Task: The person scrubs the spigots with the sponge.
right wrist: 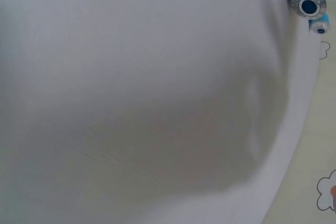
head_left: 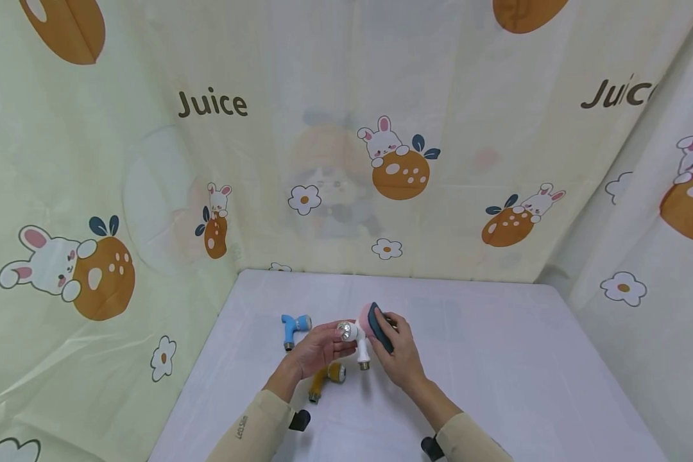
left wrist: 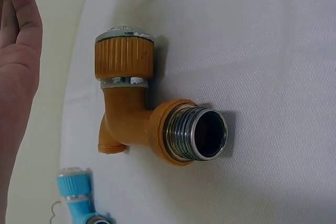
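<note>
In the head view, my left hand point(head_left: 319, 348) holds a white tap point(head_left: 362, 350) above the table, its chrome-faced knob towards me and its threaded end pointing down. From the other side, my right hand point(head_left: 403, 359) grips a pink and dark teal sponge point(head_left: 380, 327), the pink face right at the top of the tap. Below the left hand lies an orange-yellow tap point(left wrist: 125, 103), its metal thread facing the left wrist camera. Behind it is a blue tap point(head_left: 291, 328). The right wrist view catches neither the right hand nor the sponge.
A white cloth point(head_left: 485, 372) covers the table. Patterned curtains point(head_left: 323, 154) close off its back and sides. Dark wrist camera mounts point(head_left: 300, 420) sit by the sleeves. A broad shadow falls on the cloth in the right wrist view.
</note>
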`<state>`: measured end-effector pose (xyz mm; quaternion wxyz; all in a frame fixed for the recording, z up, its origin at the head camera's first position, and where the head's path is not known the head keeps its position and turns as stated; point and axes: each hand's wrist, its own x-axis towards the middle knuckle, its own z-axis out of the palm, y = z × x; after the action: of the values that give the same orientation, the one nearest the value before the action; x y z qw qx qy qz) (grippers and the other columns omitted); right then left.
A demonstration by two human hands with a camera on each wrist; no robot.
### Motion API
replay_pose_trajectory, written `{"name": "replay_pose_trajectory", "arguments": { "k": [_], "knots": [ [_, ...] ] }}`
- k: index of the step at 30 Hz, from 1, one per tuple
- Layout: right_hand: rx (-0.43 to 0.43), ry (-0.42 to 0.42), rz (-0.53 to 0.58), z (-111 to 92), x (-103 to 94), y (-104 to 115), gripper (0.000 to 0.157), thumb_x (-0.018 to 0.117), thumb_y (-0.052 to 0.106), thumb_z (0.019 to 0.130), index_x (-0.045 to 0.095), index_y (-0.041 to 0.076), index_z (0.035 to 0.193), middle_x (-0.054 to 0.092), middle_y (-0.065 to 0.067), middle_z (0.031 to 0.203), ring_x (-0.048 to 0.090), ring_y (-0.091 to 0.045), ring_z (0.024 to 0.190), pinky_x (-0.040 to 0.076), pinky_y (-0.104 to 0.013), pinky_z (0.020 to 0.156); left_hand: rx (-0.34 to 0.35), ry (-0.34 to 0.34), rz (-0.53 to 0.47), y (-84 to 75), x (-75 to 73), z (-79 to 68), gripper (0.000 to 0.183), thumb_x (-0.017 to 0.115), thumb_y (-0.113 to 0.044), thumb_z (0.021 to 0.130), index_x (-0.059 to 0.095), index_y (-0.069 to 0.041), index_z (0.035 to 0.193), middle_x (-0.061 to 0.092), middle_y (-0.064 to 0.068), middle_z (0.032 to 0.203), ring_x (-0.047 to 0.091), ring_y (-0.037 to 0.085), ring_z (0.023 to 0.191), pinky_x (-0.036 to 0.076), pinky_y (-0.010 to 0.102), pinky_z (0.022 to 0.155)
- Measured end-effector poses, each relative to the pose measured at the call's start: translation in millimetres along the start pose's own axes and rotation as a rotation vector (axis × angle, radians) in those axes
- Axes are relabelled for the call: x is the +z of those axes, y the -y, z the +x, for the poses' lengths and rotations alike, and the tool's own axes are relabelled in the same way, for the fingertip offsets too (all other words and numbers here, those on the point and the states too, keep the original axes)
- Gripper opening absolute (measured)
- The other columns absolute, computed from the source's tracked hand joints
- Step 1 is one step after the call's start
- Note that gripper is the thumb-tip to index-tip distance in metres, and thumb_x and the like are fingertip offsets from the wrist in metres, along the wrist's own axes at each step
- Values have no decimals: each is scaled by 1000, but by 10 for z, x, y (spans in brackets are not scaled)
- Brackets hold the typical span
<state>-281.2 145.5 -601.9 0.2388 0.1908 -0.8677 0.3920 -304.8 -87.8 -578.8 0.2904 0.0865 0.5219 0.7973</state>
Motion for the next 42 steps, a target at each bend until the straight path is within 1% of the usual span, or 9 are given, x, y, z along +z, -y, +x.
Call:
{"name": "replay_pose_trajectory", "arguments": {
  "k": [6,12,17,21,23,28,34,38,42],
  "knots": [
    [51,-5,-9,9,-16,-7,64,73,20,96,50,17,155,51,-23,145,56,-35,125,55,-54,99,-4,13,-7,4,-9,-5,50,63,-20,101,55,-6,149,69,7,137,72,22,118,52,41,108],
    [121,-15,36,-1,-30,11,64,72,21,98,47,20,157,49,-19,147,55,-33,125,55,-52,99,19,-5,-33,-11,-8,-30,57,65,-17,100,49,-14,155,57,9,151,67,27,127,50,45,111],
    [81,-14,97,-11,-41,47,63,71,22,99,48,23,157,50,-14,146,56,-28,125,56,-50,96,44,-11,-57,-25,-7,-61,72,66,-9,98,34,-17,163,41,15,163,62,28,134,49,49,111],
    [36,-21,110,1,-52,74,63,72,21,98,49,23,156,50,-13,146,55,-27,125,56,-51,96,47,-21,-64,-22,-15,-50,78,65,-3,97,29,-17,165,30,18,169,62,24,132,51,41,109],
    [23,-18,117,5,-56,87,63,72,20,96,50,22,155,51,-12,146,55,-26,126,55,-51,97,50,-41,-56,-15,-22,-38,77,65,0,97,30,-16,164,32,18,168,63,22,129,52,36,107],
    [-38,-6,122,-2,-50,110,60,74,16,93,57,18,150,53,-8,144,56,-25,125,56,-51,97,56,-91,52,11,-32,-7,79,73,1,93,37,-18,160,49,15,153,66,19,120,56,30,101],
    [-138,0,95,-3,-12,130,59,72,12,90,60,17,147,56,-9,140,56,-27,124,56,-50,95,76,-106,166,36,-24,13,85,79,0,88,38,-23,160,52,11,146,61,22,129,54,32,105],
    [-148,3,55,-10,-3,140,59,71,15,90,60,16,148,56,-12,140,56,-27,123,58,-52,92,78,-112,186,31,-13,21,86,80,3,86,42,-26,158,53,10,147,58,25,135,54,34,106],
    [-106,5,31,-22,-4,148,56,72,17,91,62,14,146,57,-14,138,57,-29,120,58,-53,92,68,-101,197,27,-7,23,88,80,6,84,43,-27,157,53,10,148,58,26,137,55,35,105]
  ]
}}
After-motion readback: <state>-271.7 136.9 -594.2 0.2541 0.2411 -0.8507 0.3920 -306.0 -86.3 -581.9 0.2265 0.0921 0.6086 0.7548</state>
